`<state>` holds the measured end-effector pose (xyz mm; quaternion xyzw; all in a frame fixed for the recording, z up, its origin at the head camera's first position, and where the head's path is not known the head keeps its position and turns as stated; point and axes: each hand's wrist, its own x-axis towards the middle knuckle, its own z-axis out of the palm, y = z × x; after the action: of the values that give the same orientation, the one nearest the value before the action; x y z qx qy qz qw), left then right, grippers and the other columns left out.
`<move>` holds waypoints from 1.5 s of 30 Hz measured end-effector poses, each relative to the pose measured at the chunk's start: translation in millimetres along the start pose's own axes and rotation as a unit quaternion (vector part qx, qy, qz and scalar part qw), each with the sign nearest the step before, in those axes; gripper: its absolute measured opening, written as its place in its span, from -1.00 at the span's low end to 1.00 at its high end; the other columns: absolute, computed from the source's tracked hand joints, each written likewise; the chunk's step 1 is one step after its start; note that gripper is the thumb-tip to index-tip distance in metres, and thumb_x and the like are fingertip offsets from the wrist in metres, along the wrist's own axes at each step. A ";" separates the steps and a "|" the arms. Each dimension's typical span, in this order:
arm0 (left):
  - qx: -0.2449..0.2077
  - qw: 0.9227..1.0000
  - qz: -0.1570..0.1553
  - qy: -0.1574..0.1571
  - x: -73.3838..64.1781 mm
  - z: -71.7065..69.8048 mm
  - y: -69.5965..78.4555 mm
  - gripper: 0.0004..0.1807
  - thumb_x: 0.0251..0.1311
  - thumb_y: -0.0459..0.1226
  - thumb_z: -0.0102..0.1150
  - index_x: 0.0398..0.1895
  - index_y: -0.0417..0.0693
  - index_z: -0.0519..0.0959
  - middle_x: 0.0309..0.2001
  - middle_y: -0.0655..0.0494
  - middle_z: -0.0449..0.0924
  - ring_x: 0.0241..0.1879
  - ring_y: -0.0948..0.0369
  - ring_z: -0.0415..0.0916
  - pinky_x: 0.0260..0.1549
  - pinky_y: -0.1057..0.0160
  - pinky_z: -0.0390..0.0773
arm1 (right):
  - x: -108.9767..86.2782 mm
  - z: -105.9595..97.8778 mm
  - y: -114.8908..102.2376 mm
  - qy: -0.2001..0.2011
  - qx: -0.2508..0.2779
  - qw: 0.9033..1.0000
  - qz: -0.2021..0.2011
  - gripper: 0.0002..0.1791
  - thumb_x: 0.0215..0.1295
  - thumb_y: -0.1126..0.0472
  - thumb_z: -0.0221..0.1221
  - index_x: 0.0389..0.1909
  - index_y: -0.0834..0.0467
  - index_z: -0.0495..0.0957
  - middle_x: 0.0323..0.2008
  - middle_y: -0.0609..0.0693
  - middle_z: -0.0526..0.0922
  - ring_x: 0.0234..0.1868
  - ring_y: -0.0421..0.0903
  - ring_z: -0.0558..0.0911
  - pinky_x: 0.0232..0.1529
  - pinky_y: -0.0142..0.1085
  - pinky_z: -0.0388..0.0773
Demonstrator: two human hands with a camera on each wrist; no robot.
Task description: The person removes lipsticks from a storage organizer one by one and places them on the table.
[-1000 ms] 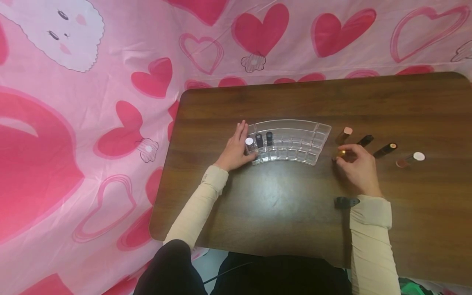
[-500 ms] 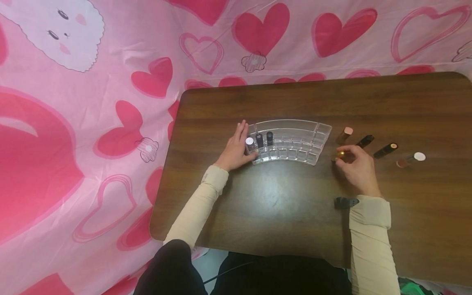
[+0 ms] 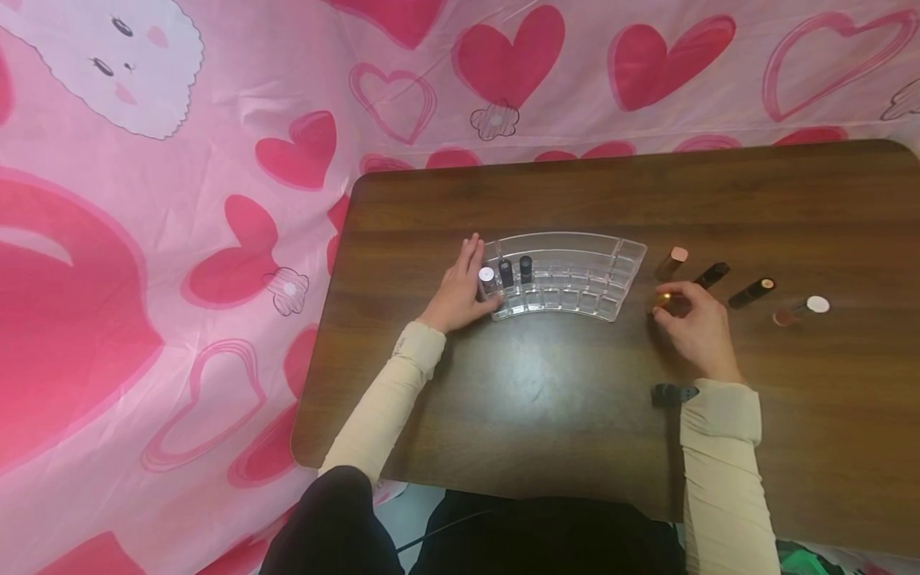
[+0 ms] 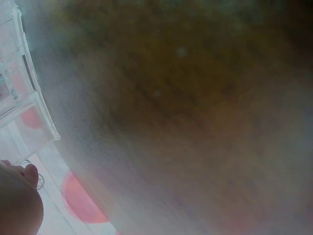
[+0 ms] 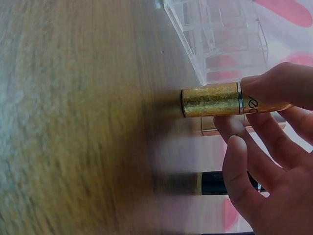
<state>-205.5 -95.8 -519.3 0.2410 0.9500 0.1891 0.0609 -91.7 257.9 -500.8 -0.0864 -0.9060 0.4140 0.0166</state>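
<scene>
My right hand pinches a gold lipstick tube between thumb and fingers, holding it upright with its base at the tabletop. The tube's upper part is hidden by the fingers. At the left end of a clear, curved lipstick organizer, my left hand rests with fingers straight along the side and the thumb at the front corner. Three tubes stand in the organizer's left slots: a white-capped one, a black one and another black one. The left wrist view shows mostly blurred table, plus the organizer's edge.
Right of the organizer stand a pink-topped tube, a black tube, a black tube with a gold top and a white-capped tube. A heart-patterned pink cloth hangs behind the brown table.
Almost nothing differs. My right hand keeps its pinch on the gold lipstick tube, which has shifted very slightly left; my left hand stays at the organizer.
</scene>
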 end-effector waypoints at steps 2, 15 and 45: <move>-0.004 1.000 0.000 0.000 0.1 -0.1 0.1 0.14 -0.08 0.19 0.14 0.41 -0.02 -0.31 0.40 0.33 -0.62 0.38 0.29 -0.60 0.28 -0.03 0.04 | 0.6 0.1 -0.1 -0.001 0.003 1.000 -0.001 -0.68 0.15 0.25 0.11 -0.05 0.22 0.44 -0.07 0.20 0.49 -0.11 0.11 0.45 -0.22 -0.23 0.30; -0.007 1.000 -0.004 -0.003 0.3 -1.0 1.7 0.15 -0.08 0.18 0.14 0.40 0.02 -0.34 0.39 0.34 -0.62 0.38 0.28 -0.60 0.29 -0.01 0.03 | 2.9 -2.8 0.9 -0.016 -0.009 1.000 -0.002 -0.64 0.15 0.21 0.12 -0.01 0.20 0.41 -0.03 0.22 0.46 -0.15 0.12 0.45 -0.29 -0.26 0.31; -0.002 1.000 -0.006 0.000 0.2 0.5 0.7 0.15 -0.09 0.18 0.15 0.41 0.02 -0.34 0.39 0.35 -0.63 0.39 0.27 -0.57 0.28 -0.03 0.04 | 0.7 -10.9 -15.7 0.043 0.002 0.998 -0.044 -0.53 0.05 0.04 0.23 -0.03 0.19 0.47 -0.07 0.16 0.51 -0.09 0.05 0.44 -0.24 -0.33 0.26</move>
<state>-205.2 -95.0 -519.6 0.2347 0.9512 0.1904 0.0624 -93.5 256.1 -481.9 -0.0642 -0.9066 0.4104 0.0742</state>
